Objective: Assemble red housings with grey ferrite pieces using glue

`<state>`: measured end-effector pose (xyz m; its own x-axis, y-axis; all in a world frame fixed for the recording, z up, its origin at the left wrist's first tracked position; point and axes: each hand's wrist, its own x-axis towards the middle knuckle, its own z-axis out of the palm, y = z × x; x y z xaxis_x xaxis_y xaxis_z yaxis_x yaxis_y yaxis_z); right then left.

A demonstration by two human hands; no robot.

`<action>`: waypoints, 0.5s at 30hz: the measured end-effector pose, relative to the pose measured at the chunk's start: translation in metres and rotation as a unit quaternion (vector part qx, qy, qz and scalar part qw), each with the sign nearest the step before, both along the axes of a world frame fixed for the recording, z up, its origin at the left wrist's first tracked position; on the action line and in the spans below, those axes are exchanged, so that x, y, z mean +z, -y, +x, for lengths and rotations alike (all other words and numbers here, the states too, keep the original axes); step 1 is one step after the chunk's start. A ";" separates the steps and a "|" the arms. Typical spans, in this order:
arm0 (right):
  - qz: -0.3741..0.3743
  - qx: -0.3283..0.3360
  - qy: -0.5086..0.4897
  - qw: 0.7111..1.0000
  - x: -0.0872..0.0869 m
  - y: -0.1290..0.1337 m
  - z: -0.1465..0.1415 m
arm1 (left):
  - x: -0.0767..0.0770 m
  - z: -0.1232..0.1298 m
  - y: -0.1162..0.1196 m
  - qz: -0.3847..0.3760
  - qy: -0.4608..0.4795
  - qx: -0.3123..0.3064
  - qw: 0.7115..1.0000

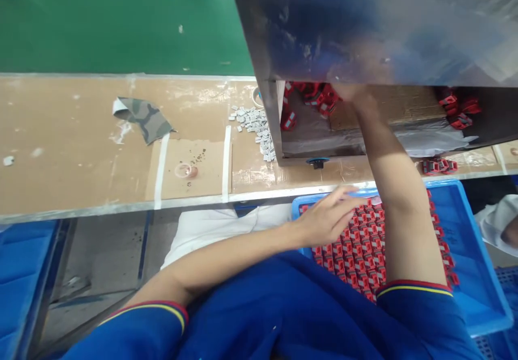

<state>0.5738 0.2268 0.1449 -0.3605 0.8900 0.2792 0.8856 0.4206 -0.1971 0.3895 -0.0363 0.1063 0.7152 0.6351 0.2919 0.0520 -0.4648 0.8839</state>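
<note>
My left hand (329, 218) hovers over the near-left part of a blue tray (477, 257), its fingers stretched out and nothing visible in them. Rows of small red plastic parts (366, 249) with grey pieces fill much of that tray. My right hand (351, 91) reaches into the opening of a metal box (265, 74), near a pile of loose red parts (319, 98). Blur and the box's upper panel hide its fingers, so I cannot see what they touch.
Small grey pieces (254, 125) lie heaped left of the box, by a tape roll (257, 98). A camouflage cloth (145, 120) and a clear ring (184, 170) lie on the cardboard-covered bench (81, 149). More red parts (457, 109) sit inside the box at right. Another person's hand (510, 233) shows far right.
</note>
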 end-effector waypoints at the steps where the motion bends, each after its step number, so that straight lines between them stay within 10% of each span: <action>1: -0.007 0.007 0.001 1.000 -0.001 0.018 -0.012 | -0.011 -0.016 0.013 -0.015 -0.013 -0.038 0.999; 7: -0.117 -0.026 0.075 0.990 -0.007 0.105 -0.079 | -0.045 -0.089 0.024 -0.010 -0.130 -0.077 0.988; 11: -0.158 -0.171 0.052 0.971 -0.012 0.099 -0.095 | -0.041 -0.116 0.020 -0.003 -0.195 -0.081 0.978; 15: -0.145 -0.164 0.009 0.976 -0.014 0.088 -0.107 | -0.037 -0.129 0.024 -0.032 -0.189 -0.104 0.976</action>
